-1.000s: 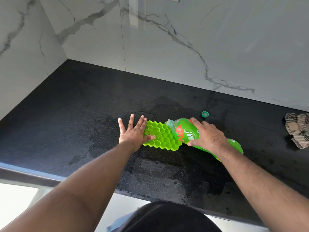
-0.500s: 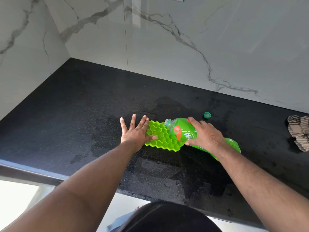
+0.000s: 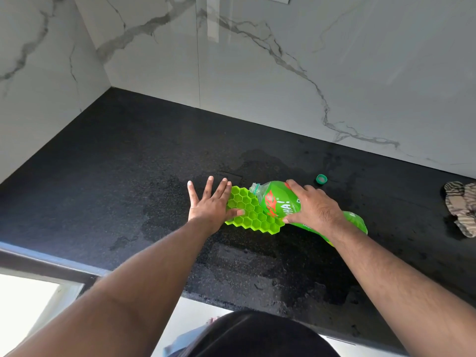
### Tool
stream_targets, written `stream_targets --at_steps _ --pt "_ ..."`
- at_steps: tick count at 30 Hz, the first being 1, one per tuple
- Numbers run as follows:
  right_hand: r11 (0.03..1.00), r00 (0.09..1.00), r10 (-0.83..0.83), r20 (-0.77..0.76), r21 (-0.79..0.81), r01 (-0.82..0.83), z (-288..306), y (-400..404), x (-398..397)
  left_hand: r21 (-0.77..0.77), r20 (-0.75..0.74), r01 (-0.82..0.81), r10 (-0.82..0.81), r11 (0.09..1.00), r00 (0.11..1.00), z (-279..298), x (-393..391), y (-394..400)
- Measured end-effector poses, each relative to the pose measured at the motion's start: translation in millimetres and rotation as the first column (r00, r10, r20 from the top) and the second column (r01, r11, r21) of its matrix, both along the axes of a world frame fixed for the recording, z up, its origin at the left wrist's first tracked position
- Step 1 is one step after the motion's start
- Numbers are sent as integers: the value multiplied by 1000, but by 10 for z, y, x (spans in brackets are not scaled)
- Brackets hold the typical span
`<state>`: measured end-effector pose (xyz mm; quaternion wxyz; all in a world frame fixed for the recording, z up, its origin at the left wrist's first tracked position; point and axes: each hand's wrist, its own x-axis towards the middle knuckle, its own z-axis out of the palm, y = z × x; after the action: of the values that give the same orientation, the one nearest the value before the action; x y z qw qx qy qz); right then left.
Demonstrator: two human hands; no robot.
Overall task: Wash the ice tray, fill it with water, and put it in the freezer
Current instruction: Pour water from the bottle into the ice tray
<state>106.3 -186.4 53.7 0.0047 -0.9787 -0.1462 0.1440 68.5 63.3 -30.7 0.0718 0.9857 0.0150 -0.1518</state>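
Observation:
A bright green honeycomb ice tray (image 3: 251, 215) lies flat on the black countertop (image 3: 128, 176). My left hand (image 3: 210, 204) presses on the tray's left end, fingers spread, thumb lying across the cells. My right hand (image 3: 313, 206) grips a green plastic bottle (image 3: 275, 200) that is tipped almost level. Its uncapped mouth points left and hangs over the tray's far cells. The bottle's base shows behind my right wrist.
The bottle's green cap (image 3: 321, 179) lies on the counter behind my right hand. A striped cloth (image 3: 461, 207) is bunched at the right edge. Wet patches spread around the tray. Marble walls close the back and left; the counter's front edge runs near my body.
The bottle's mouth has slid leftward, further over the tray. My left hand has stayed on the tray's left end.

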Motion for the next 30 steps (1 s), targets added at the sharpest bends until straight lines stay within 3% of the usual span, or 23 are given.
stream_targets --at_steps 15,30 --pt "1000 1000 22 -2 21 -22 -13 147 4 -286 96 -153 187 946 978 22 -75 -28" --pt "999 999 44 4 27 -44 -34 277 39 -329 84 -194 233 924 969 92 -68 -23"
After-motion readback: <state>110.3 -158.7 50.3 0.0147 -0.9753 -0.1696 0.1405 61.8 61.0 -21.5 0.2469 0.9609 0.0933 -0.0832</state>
